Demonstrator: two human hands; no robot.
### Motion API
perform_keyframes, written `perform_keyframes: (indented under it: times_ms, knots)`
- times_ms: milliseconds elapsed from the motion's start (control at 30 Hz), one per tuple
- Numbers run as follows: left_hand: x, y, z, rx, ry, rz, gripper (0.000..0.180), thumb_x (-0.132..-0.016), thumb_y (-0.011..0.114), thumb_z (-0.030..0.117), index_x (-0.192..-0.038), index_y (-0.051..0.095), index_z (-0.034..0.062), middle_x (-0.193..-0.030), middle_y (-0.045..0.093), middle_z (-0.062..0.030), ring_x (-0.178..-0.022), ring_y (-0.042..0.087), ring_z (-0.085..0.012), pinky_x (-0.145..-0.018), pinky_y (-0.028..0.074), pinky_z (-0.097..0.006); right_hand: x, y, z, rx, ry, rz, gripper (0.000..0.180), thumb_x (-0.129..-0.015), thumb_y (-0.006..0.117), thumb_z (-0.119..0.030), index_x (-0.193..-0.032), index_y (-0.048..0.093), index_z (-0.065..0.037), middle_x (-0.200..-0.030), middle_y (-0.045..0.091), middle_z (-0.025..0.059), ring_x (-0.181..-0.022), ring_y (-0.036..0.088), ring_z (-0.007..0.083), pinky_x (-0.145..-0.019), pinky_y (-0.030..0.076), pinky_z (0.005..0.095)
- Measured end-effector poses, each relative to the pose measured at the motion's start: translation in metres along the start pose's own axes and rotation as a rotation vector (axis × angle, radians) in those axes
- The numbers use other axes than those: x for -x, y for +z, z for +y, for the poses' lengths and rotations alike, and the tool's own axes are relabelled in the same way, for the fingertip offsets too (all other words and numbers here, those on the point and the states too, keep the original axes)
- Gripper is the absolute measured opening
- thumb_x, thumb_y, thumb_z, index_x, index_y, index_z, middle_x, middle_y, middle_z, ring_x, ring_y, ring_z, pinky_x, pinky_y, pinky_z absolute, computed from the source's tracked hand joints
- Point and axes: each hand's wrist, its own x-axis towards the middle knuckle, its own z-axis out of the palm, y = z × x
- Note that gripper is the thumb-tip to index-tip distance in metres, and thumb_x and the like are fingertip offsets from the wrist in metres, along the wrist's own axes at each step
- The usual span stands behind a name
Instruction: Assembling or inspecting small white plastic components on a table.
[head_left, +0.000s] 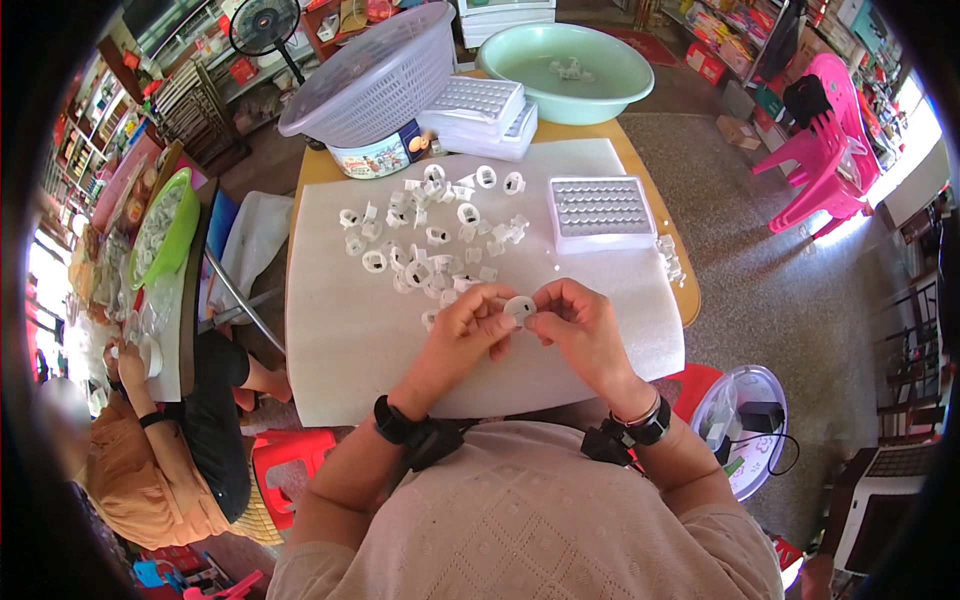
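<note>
Near the front of the table, both hands meet over a small round white plastic part (519, 308) with a dark slot in its face. My left hand (468, 330) pinches it from the left between thumb and fingers. From the other side, the fingertips of my right hand (580, 325) close on its right edge. Beyond the hands lies a loose scatter of similar white plastic parts (418, 272), some round-faced, others clip-like. To the right of that scatter sits a white tray (601, 212) with rows of small round grey pieces.
A lilac basket (380, 85), a round tin (372, 158), stacked trays (478, 105) and a pale green basin (565, 75) line the far edge. More white bits (670, 258) lie at the right edge. A co-worker (170, 450) sits at left; pink chairs (825, 150) stand at right.
</note>
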Motion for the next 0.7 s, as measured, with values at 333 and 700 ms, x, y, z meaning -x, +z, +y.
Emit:
perform_keyframes:
  times_ms: [333,700]
  knots:
    - [-0.002,0.002,-0.005,-0.15,-0.028,0.026,0.02,-0.092,0.057,0.002,-0.112,0.056,0.0024,-0.078,0.063,-0.0056,-0.06,0.059,-0.01,-0.051,0.048,-0.023,-0.002,0.009,0.014,0.225,-0.125,0.066,0.013,-0.082,0.062,-0.004,-0.093,0.055,-0.001,-0.07,0.061,0.0088,-0.059,0.057,0.0127,-0.054,0.045,0.028]
    - [-0.002,-0.001,0.007,-0.214,-0.061,0.03,0.013,-0.092,0.058,0.005,-0.105,0.057,0.0035,-0.075,0.062,-0.0039,-0.055,0.055,-0.0066,-0.047,0.043,-0.02,-0.007,0.005,-0.003,0.082,0.012,-0.014,0.009,-0.081,0.06,-0.002,-0.089,0.056,-0.001,-0.065,0.058,0.0012,-0.053,0.054,0.0077,-0.048,0.043,0.0234]
